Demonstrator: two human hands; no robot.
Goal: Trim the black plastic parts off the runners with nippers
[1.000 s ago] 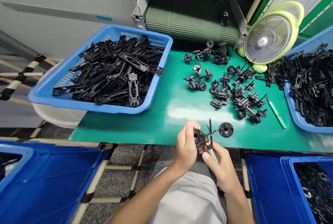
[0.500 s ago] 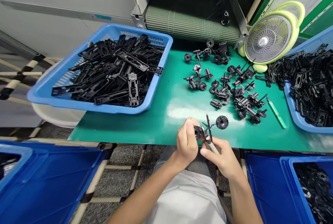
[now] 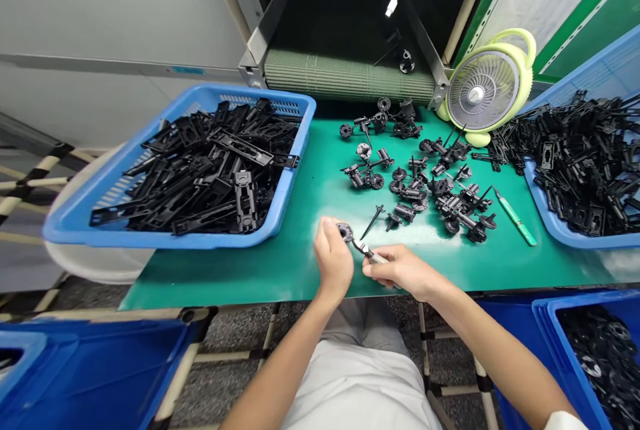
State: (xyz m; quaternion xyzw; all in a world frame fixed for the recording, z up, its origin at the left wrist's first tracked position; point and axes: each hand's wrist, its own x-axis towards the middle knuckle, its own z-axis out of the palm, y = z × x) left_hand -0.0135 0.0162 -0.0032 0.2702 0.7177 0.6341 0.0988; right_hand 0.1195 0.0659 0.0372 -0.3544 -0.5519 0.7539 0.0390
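My left hand [image 3: 334, 260] is closed around a round black plastic part [image 3: 345, 233], whose slotted disc face shows past the fingertips. In my right hand [image 3: 403, 271] is a pair of side cutters [image 3: 367, 251] with pale handles; the jaws lie close beside the disc. I cannot tell whether the jaws touch it. Just beyond my hands, a thin black plastic stem [image 3: 373, 221] lies on the green tabletop [image 3: 315, 210]. Farther back are several black moulded clusters [image 3: 411, 190] with discs and short cylinders.
A blue basket [image 3: 295, 177] of long black parts stands at left, another blue basket [image 3: 537, 207] at right. A green-handled knife [image 3: 515, 217] and a lime fan [image 3: 483, 93] are on the right side. Behind is a conveyor belt [image 3: 345, 77]; a blue bin [image 3: 550, 323] sits below right.
The stem and disc that stuck out by the cutters are gone from my hands; a stem now lies on the table. My hands shifted left, and the view tilted up.
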